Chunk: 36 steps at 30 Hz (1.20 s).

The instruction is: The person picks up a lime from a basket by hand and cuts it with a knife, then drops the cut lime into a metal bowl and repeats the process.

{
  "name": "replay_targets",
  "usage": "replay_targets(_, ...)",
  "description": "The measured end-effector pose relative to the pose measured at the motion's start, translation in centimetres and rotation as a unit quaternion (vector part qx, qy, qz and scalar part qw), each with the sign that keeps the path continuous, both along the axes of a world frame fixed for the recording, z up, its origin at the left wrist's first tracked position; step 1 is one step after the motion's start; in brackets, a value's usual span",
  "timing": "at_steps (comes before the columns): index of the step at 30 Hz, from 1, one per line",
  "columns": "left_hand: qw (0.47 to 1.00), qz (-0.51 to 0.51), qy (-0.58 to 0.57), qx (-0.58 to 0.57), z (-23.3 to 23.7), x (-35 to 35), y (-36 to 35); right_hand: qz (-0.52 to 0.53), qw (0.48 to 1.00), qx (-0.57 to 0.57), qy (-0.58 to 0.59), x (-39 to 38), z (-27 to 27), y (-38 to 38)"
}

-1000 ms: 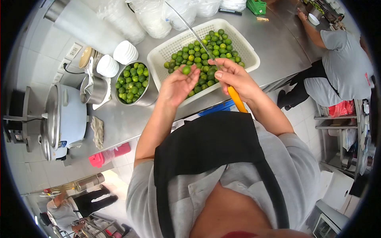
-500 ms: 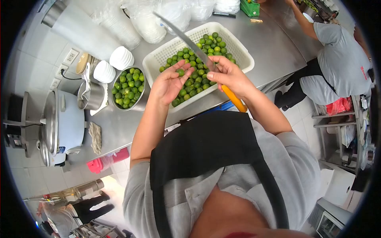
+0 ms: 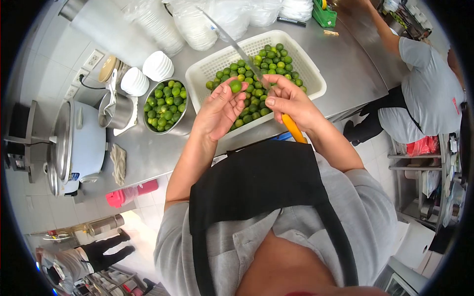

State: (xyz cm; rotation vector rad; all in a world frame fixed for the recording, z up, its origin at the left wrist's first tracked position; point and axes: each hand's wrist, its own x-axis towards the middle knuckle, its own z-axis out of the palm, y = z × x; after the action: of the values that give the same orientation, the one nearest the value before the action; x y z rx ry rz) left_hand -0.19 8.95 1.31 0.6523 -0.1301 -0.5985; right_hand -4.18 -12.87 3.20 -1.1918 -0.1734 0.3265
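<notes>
Between the thumb and fingers of my left hand point(image 3: 220, 109) is one green lime point(image 3: 235, 86), held up over the near left part of the crate. My right hand point(image 3: 292, 101) grips a long knife point(image 3: 232, 43) low on its blade, near the orange handle point(image 3: 293, 128); the blade slants up and away to the left. Under both hands lies a white perforated crate point(image 3: 314, 74) with many green limes point(image 3: 269, 59) in it. Left of the crate, a round metal pot point(image 3: 186, 121) is full of limes point(image 3: 166, 106).
A steel counter point(image 3: 353, 74) carries white bowls point(image 3: 158, 66), bagged containers point(image 3: 192, 24), a small metal pot point(image 3: 118, 112), a cloth point(image 3: 118, 164), a rice cooker point(image 3: 81, 140) and a green box point(image 3: 324, 14). One person point(image 3: 424, 89) stands at right, another point(image 3: 74, 266) lower left.
The lime in my left hand has come up to the fingertips, and the hand has shifted slightly right. My right hand and the knife have moved a little right and down. The whole view has shifted slightly.
</notes>
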Motion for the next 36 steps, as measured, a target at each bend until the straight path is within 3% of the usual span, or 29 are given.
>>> replay_targets(7, 0.999, 0.054, -0.006, 0.008, 0.2, -0.9, 0.0, 0.048, 0.999, -0.019, -0.018, -0.2, 0.7, 1.3)
replay_targets(13, 0.996, 0.069, 0.020, -0.062, -1.2, -1.2, 1.1, 0.040, 0.999, -0.020, -0.006, 0.0, 0.5, 1.5)
replay_targets(21, 0.995, 0.099, 0.013, -0.027, -1.4, -2.0, 0.9, 0.069, 0.996, -0.051, -0.016, -0.6, 0.9, 2.4)
replay_targets(25, 0.994, 0.107, -0.028, -0.024, -1.5, -2.3, 0.6, 0.052, 0.989, -0.086, -0.110, -1.2, 1.0, 3.8)
replay_targets(27, 0.989, 0.130, 0.001, 0.075, -0.5, -3.0, 0.0, 0.079, 0.982, -0.105, -0.138, -1.2, 0.8, 4.2)
replay_targets(30, 0.985, 0.152, 0.009, 0.083, 0.4, -3.8, -0.6, 0.060, 0.979, -0.098, -0.166, -1.0, -0.5, 4.9)
replay_targets(36, 0.985, 0.158, 0.005, 0.070, 0.5, -4.1, -0.6, 0.099, 0.982, -0.096, -0.129, -1.2, 0.4, 4.9)
